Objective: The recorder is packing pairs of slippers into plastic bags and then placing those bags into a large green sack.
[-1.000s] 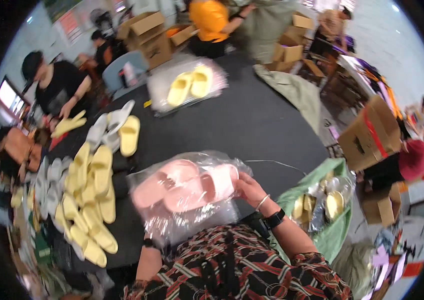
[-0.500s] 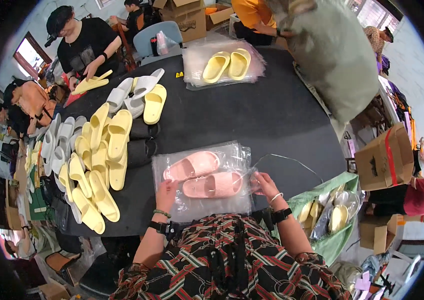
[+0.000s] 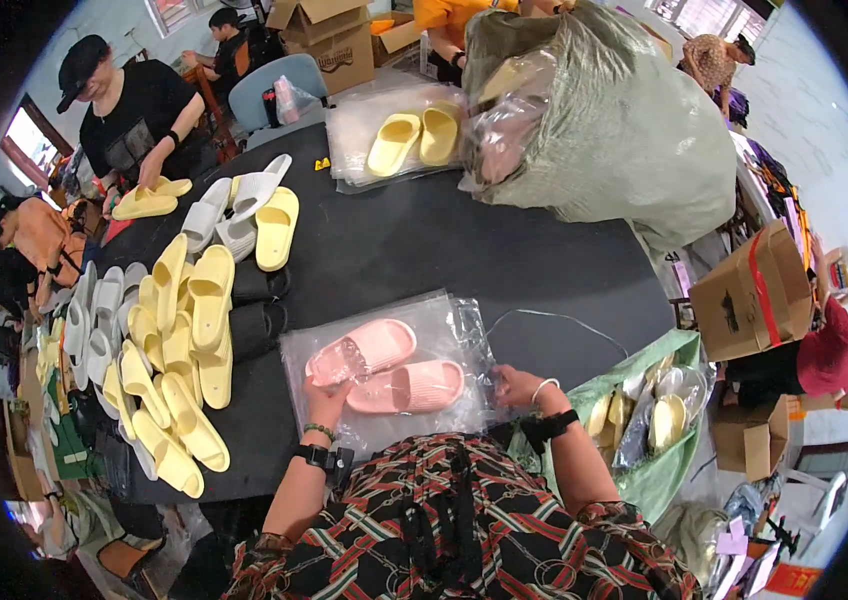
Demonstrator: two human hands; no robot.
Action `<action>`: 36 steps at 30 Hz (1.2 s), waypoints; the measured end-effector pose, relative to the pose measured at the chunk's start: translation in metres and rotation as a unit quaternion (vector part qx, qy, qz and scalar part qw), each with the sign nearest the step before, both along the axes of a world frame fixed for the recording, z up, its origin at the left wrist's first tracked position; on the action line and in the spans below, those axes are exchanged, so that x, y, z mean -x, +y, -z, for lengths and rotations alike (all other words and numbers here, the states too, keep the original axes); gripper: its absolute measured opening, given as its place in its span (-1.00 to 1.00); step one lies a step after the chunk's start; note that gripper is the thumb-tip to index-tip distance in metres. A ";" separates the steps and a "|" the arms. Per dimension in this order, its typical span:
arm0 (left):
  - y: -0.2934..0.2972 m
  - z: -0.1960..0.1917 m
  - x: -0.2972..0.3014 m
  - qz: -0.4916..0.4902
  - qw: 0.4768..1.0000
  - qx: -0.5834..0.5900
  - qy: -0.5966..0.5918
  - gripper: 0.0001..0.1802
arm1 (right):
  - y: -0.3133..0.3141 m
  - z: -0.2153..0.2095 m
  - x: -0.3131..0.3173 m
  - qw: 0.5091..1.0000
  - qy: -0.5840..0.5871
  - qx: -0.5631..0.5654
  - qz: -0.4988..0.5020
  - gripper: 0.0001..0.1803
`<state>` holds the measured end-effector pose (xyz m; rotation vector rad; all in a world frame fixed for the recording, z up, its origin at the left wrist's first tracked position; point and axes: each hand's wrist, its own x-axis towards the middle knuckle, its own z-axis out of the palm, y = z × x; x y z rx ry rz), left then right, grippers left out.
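Observation:
A pair of pink slippers (image 3: 407, 388) lies side by side in the middle of a clear plastic bag (image 3: 474, 352) on top of a stack of such bags, right in front of me. My left hand (image 3: 326, 403) pinches at the bag's near left edge, beside the heel of the upper pink slipper; its fingertips are partly hidden under the film. My right hand (image 3: 521, 386) is closed on the bag's right edge. To the left, yellow slippers (image 3: 206, 300) and grey slippers (image 3: 94, 320) are heaped, with black slippers (image 3: 256, 330) beside them.
A large grey-green sack (image 3: 634, 130) holding wrapped slippers rests over the far right edge of the black table (image 3: 394, 250). Yellow slippers (image 3: 394, 145) sit on bags at the far side. A green sack (image 3: 679, 440) of wrapped slippers stands at right. A co-worker (image 3: 134, 110) handles yellow slippers.
The large sack has swung left and down onto the table edge, its mouth now showing wrapped slippers. My left hand has shifted up beside the pink slipper's heel. My view has turned slightly right.

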<state>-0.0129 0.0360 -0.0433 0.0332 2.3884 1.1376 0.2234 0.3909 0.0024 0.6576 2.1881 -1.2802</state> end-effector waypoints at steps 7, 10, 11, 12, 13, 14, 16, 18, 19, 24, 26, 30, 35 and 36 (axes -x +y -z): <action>-0.030 0.029 0.010 -0.077 0.995 -0.068 0.013 0.11 | 0.024 -0.005 0.072 0.941 0.078 0.164 0.286 -0.30; 0.000 -0.008 0.006 -0.064 0.997 -0.037 0.011 -0.13 | 0.035 0.024 0.081 0.925 0.001 0.118 0.362 -0.58; -0.003 -0.009 0.008 -0.074 0.997 -0.022 0.012 -0.26 | 0.028 0.025 0.087 0.939 0.001 0.070 0.336 -0.66; -0.005 -0.009 0.012 -0.080 0.996 -0.023 0.016 -0.26 | 0.024 0.026 0.092 0.951 0.002 0.022 0.310 -0.71; -0.010 -0.010 0.012 -0.078 0.996 -0.047 -0.001 -0.39 | 0.020 0.027 0.095 0.953 0.003 0.022 0.303 -0.71; -0.016 -0.011 0.011 -0.076 0.994 -0.071 -0.019 -0.52 | 0.015 0.029 0.097 0.955 0.039 0.043 0.290 -0.75; -0.029 -0.019 0.014 -0.086 0.992 -0.090 0.002 -0.61 | 0.007 0.030 0.104 0.958 0.070 0.068 0.270 -0.78; -0.017 -0.050 0.013 -0.088 0.984 -0.143 0.063 -0.74 | 0.010 0.023 0.106 0.927 0.214 0.031 0.307 -0.85; -0.027 -0.060 0.014 -0.094 0.984 -0.136 0.063 -0.74 | 0.005 0.014 0.112 0.904 0.286 0.018 0.316 -0.88; -0.065 -0.071 0.018 -0.066 0.977 -0.119 0.162 -0.77 | -0.008 -0.004 0.130 0.896 0.353 -0.091 0.253 -0.86; -0.066 -0.076 0.017 -0.096 0.971 -0.193 0.099 -0.79 | -0.014 -0.002 0.133 0.901 0.347 -0.116 0.233 -0.82; -0.060 -0.079 0.008 -0.190 0.916 -0.317 -0.156 -0.73 | -0.027 -0.009 0.118 0.845 0.428 -0.310 0.082 -0.37; -0.069 -0.075 -0.003 -0.111 0.933 -0.274 -0.205 -0.66 | -0.055 -0.033 0.079 0.909 0.205 -0.343 0.116 -0.20; -0.071 -0.074 -0.004 -0.112 0.933 -0.273 -0.208 -0.66 | -0.055 -0.030 0.072 0.910 0.202 -0.343 0.115 -0.20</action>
